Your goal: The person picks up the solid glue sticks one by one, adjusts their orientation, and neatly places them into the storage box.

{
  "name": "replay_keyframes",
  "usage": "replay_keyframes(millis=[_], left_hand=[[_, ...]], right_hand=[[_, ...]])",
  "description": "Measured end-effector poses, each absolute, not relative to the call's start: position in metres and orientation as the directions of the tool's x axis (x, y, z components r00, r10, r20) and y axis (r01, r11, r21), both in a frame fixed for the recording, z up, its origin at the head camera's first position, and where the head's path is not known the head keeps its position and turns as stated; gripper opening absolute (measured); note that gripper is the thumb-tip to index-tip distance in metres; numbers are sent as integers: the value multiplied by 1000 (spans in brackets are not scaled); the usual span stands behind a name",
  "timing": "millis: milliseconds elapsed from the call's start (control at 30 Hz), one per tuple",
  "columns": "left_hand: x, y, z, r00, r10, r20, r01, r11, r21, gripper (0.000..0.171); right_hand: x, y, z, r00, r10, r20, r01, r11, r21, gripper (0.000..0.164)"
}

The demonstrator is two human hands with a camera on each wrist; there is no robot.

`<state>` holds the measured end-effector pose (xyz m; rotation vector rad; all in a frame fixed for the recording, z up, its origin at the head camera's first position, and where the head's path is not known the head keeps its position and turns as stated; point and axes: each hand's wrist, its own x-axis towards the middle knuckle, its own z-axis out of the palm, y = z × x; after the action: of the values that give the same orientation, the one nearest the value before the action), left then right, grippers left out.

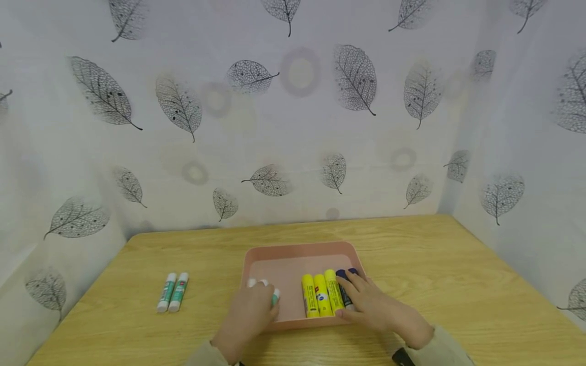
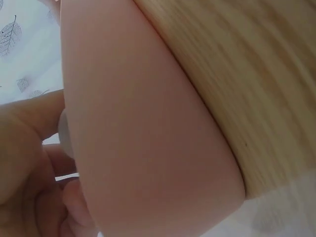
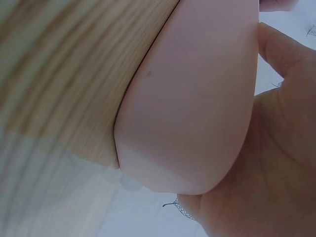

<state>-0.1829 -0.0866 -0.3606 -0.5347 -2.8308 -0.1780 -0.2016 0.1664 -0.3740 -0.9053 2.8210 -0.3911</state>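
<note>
Inside the pink tray (image 1: 293, 321), my left hand (image 1: 251, 309) is curled over green-and-white glue sticks (image 1: 276, 296) at the left end and grips them. Their white caps show past my knuckles; the hand hides the rest. In the left wrist view, a whitish round end (image 2: 65, 133) shows beside my fingers, behind the tray wall. My right hand (image 1: 376, 305) rests with fingers extended over dark blue glue sticks (image 1: 345, 291) at the right end, its thumb by the near rim. Yellow glue sticks (image 1: 322, 296) lie side by side, left of the dark blue ones.
Two more green-and-white glue sticks (image 1: 172, 292) lie together on the wooden table (image 1: 439, 269), left of the tray. A leaf-patterned curtain (image 1: 302, 127) hangs behind the table and along both sides. The near tray wall (image 3: 192, 98) fills much of the right wrist view.
</note>
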Motion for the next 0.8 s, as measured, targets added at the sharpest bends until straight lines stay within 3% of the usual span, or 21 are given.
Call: replay_keyframes(millis=[233, 567, 667, 800], left_hand=[[-181, -86, -364, -884, 335, 325, 380, 921, 85, 21], [-184, -83, -361, -909, 389, 146, 397, 918, 23, 25], [-185, -81, -360, -871, 482, 91, 484, 875, 1, 29], [-184, -81, -362, -764, 638, 98, 641, 768, -1, 32]], right_hand=[[-202, 166, -373, -799, -599, -50, -558, 771, -308, 70], [-203, 166, -373, -810, -582, -70, -539, 786, -303, 71], [-204, 166, -374, -811, -581, -66, -540, 787, -300, 71], [-203, 167, -373, -809, -586, -58, -548, 785, -291, 70]])
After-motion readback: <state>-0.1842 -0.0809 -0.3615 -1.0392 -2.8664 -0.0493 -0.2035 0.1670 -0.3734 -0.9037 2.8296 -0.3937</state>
